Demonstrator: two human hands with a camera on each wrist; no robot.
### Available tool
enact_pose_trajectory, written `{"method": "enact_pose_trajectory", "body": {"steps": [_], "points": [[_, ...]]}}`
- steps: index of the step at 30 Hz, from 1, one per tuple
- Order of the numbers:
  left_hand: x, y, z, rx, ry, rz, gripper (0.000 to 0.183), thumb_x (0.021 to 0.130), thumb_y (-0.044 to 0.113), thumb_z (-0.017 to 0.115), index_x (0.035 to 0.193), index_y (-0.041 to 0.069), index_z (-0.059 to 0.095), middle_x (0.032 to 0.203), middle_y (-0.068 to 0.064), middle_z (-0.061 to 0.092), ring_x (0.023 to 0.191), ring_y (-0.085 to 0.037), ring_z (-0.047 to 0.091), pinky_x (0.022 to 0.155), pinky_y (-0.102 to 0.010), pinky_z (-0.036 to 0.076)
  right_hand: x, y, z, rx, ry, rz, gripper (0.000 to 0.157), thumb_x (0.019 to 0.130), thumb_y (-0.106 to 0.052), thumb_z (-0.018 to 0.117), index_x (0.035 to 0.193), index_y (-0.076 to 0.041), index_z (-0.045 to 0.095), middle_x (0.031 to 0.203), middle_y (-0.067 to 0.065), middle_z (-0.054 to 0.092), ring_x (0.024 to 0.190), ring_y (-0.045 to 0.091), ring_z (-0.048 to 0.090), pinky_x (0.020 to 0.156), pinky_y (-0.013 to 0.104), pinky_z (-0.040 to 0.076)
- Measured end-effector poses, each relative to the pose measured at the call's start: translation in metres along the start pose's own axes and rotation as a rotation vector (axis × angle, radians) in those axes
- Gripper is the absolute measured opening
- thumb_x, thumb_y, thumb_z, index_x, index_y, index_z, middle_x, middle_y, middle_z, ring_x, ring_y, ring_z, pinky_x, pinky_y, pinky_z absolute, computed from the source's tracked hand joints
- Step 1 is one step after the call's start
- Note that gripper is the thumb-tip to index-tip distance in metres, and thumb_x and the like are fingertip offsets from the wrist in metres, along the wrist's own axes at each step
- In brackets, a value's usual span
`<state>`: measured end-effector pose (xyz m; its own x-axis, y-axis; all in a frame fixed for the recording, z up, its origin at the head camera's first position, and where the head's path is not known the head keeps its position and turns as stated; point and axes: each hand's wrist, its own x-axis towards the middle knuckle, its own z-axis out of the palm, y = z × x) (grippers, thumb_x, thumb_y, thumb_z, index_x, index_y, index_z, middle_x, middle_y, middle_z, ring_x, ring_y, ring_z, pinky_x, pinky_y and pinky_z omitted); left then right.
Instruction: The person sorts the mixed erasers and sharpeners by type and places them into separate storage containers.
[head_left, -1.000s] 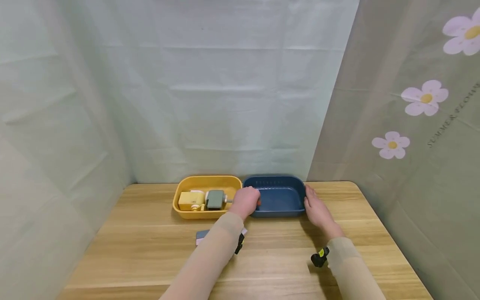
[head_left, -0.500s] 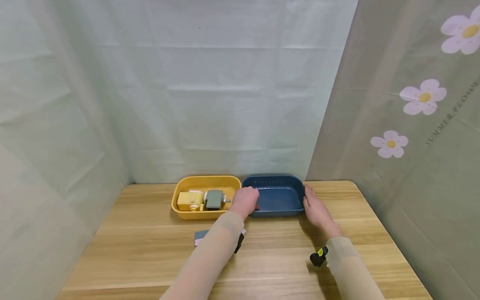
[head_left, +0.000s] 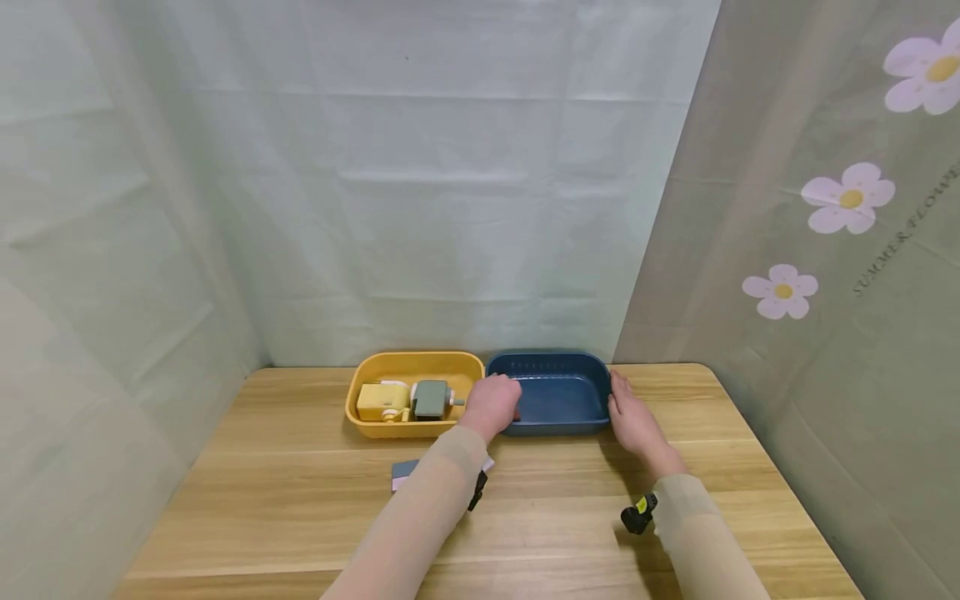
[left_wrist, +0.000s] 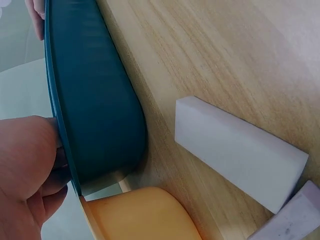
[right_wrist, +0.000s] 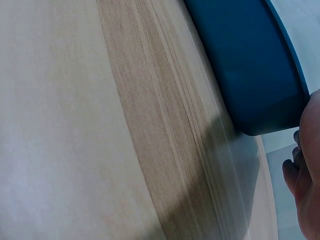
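A dark blue plastic bin (head_left: pixel 562 429) stands at the table's back, its left end against a yellow bin (head_left: pixel 356 412). My left hand (head_left: pixel 491 402) reaches over the blue bin's left end, fingers down behind the rim in the left wrist view. A small brownish-red patch shows beside that hand inside the bin; I cannot tell whether the fingers hold anything. My right hand (head_left: pixel 633 414) lies along the blue bin's right end wall, fingers extended. Inside the yellow bin sit a boxy yellow piece (head_left: pixel 381 402) with white parts and a grey-green boxy piece (head_left: pixel 431 400) with a short shaft.
On the wooden table (head_left: pixel 555 517), partly under my left forearm, lie a blue-grey and lilac piece (head_left: pixel 403 473) and, close in the left wrist view, a whitish block (left_wrist: pixel 235 152) with a lilac block (left_wrist: pixel 292 215) beside it. Pale sheets (head_left: pixel 450 208) hang behind the table.
An orange-red spot next to my left hand has become a darker brownish patch slightly lower in the blue bin. Both hands and the bins stay in place; the view shifts slightly.
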<state>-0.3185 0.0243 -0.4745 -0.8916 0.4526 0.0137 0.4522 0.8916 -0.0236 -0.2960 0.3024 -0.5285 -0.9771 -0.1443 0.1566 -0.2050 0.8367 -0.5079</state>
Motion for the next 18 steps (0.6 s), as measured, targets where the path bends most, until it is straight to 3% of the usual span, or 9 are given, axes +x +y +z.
{"method": "enact_pose_trajectory", "body": {"steps": [7, 14, 18], "points": [[-0.0025, 0.0022, -0.0007, 0.041, 0.051, 0.032, 0.028, 0.104, 0.032, 0.073, 0.080, 0.019, 0.076, 0.075, 0.005, 0.071, 0.087, -0.017, 0.074, 0.115, -0.035, 0.049, 0.0010, 0.0026, 0.0020, 0.001, 0.006, -0.003, 0.056, 0.115, -0.010, 0.033, 0.162, 0.017, 0.020, 0.168, 0.036, 0.022, 0.155, 0.054, 0.022, 0.128, 0.064, 0.021], [-0.0073, 0.0042, -0.0044, 0.030, 0.067, 0.066, 0.028, 0.106, 0.032, 0.070, 0.083, 0.018, 0.077, 0.074, 0.005, 0.072, 0.092, -0.016, 0.074, 0.120, -0.037, 0.045, 0.0001, 0.0017, 0.0016, -0.001, 0.007, -0.010, 0.056, 0.114, -0.009, 0.033, 0.161, 0.018, 0.020, 0.168, 0.036, 0.022, 0.155, 0.054, 0.023, 0.128, 0.064, 0.021], [-0.0085, 0.0046, -0.0054, 0.029, 0.076, 0.076, 0.025, 0.107, 0.032, 0.069, 0.089, 0.018, 0.081, 0.082, 0.005, 0.076, 0.103, -0.016, 0.074, 0.122, -0.037, 0.043, -0.0005, 0.0009, 0.0006, -0.003, 0.003, -0.008, 0.056, 0.114, -0.009, 0.034, 0.161, 0.018, 0.020, 0.168, 0.037, 0.022, 0.155, 0.055, 0.022, 0.127, 0.064, 0.022]]}}
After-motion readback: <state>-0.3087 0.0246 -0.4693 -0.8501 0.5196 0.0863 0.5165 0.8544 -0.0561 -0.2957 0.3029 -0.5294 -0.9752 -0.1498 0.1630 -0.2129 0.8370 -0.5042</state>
